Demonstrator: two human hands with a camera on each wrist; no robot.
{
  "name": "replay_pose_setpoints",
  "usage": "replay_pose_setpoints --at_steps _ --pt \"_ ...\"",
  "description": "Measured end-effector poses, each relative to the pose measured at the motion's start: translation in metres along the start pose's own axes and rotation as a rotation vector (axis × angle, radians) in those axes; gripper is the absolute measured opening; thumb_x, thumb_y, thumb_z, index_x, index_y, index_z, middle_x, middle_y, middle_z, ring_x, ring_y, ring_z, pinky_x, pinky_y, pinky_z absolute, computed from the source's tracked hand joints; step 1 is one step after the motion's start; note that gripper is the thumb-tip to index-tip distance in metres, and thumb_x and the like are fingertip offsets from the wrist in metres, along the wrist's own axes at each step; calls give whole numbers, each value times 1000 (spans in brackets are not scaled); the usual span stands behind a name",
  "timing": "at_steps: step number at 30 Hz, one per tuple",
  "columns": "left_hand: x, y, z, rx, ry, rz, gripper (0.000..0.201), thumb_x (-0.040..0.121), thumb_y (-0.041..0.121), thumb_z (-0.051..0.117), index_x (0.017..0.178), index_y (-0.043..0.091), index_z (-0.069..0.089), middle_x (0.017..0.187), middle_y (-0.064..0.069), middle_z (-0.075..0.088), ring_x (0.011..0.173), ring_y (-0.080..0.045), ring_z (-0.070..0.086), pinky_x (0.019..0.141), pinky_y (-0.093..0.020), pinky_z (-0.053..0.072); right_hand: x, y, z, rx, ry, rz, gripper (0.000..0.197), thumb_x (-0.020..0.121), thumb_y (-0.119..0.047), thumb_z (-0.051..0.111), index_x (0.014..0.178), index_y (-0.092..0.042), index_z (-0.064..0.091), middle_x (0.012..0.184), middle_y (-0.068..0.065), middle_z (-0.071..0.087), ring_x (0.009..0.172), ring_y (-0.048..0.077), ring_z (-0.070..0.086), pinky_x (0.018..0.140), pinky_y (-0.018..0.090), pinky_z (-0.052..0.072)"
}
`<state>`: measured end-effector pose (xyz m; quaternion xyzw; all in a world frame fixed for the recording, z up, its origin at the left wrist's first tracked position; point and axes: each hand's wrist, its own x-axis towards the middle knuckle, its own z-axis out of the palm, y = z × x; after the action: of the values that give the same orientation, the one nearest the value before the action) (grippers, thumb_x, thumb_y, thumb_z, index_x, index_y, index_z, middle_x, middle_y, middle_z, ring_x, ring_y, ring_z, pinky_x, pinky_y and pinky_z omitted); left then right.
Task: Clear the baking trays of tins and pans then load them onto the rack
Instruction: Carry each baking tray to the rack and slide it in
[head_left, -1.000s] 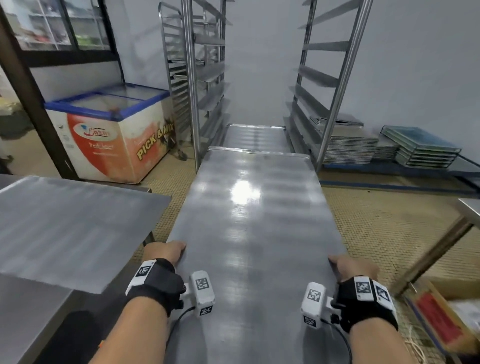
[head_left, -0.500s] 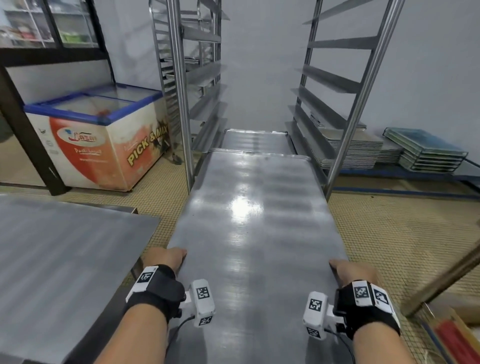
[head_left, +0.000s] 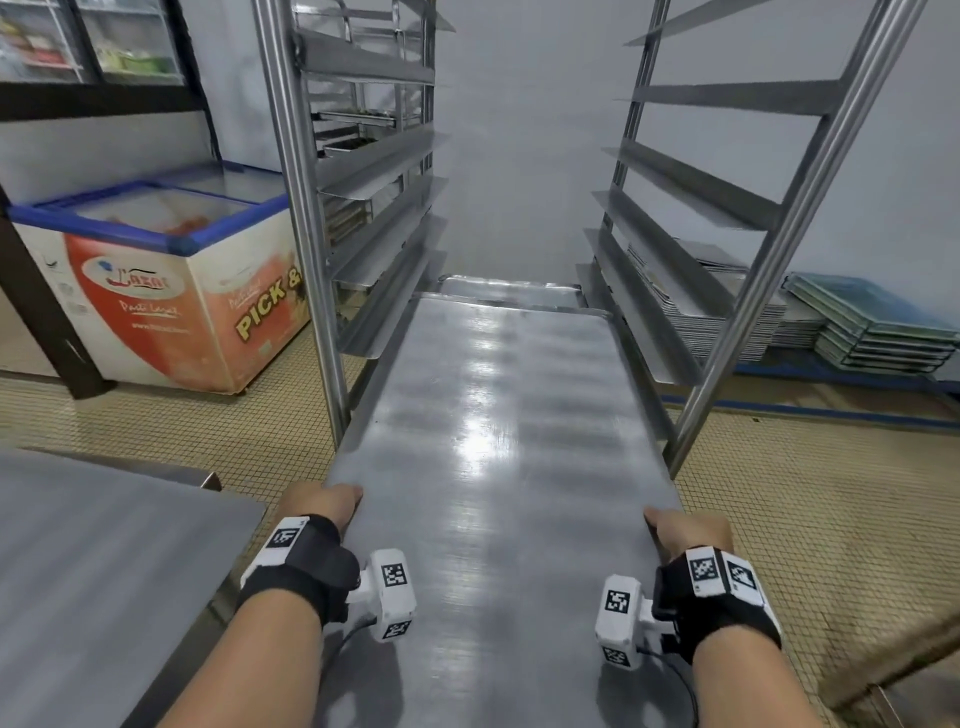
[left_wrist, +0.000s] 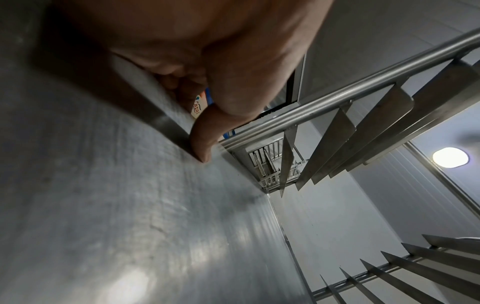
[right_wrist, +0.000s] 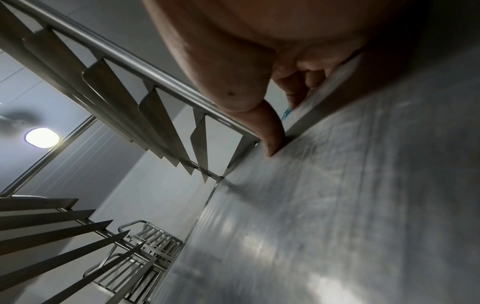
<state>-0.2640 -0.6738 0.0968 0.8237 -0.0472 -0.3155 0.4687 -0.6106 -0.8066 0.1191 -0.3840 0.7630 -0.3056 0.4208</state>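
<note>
Running its long axis near-to-far, the rack (head_left: 769, 244) takes the far end of the baking tray (head_left: 498, 467) between its uprights, while left hand (head_left: 319, 506) and right hand (head_left: 688, 532) pinch the near side rims, equally near, thumbs on top.

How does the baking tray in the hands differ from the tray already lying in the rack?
The held baking tray is gripped at its near corners by the left hand and right hand; the loaded tray has no hand on it. The held tray juts out of the rack toward the person; the loaded tray sits deep inside. Both are bare grey metal.
</note>
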Motion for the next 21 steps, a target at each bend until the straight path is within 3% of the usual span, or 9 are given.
replay_pose_setpoints --at_steps 3,6,10,14,17,19,21 --pt "11 21 14 28 28 11 29 82 12 78 75 -1 53 80 -14 62 80 -34 63 76 -36 50 24 -19 10 -10 -12 -20 30 78 -15 79 94 6 64 82 16 63 75 34 65 77 42 57" --pt "24 39 25 63 39 29 28 84 13 78 92 -1 55 97 -19 64 85 -35 62 76 -36 49 43 -33 19 -35 -34 -54 40 83 -16 76 111 9 62 88 15 60 70 31 59 71 36 49" --pt "37 57 35 117 42 49 39 83 16 78 111 -5 60 107 -21 66 87 -34 60 77 -36 49 61 -47 28 -69 -39 -92 48 87 -18 71 125 8 55 90 14 57 67 29 54 72 36 46" --pt "45 71 43 124 36 27 53 85 15 77 128 -9 56 121 -25 66 105 -39 65 90 -41 53 72 -59 34 -83 -46 -97 56 88 -17 71 134 6 51 97 15 58 80 31 54 74 33 44" --pt "46 79 47 158 31 26 55 89 16 75 134 -9 53 129 -24 63 112 -38 62 86 -37 48 75 -68 38 -97 -47 -90 57 86 -18 73 134 6 52 115 21 64 92 34 59 82 35 47" --pt "47 83 47 159 20 32 54 91 15 73 135 -9 52 128 -22 63 104 -34 60 81 -34 45 75 -74 38 -121 -58 -97 54 87 -19 72 130 8 53 104 20 64 87 34 59 82 36 48" --pt "47 85 45 170 -21 34 42 93 14 71 124 -9 55 116 -20 63 93 -30 54 79 -32 43 73 -78 35 -157 -71 -110 48 88 -18 70 125 10 54 87 15 56 74 30 52 74 34 44"
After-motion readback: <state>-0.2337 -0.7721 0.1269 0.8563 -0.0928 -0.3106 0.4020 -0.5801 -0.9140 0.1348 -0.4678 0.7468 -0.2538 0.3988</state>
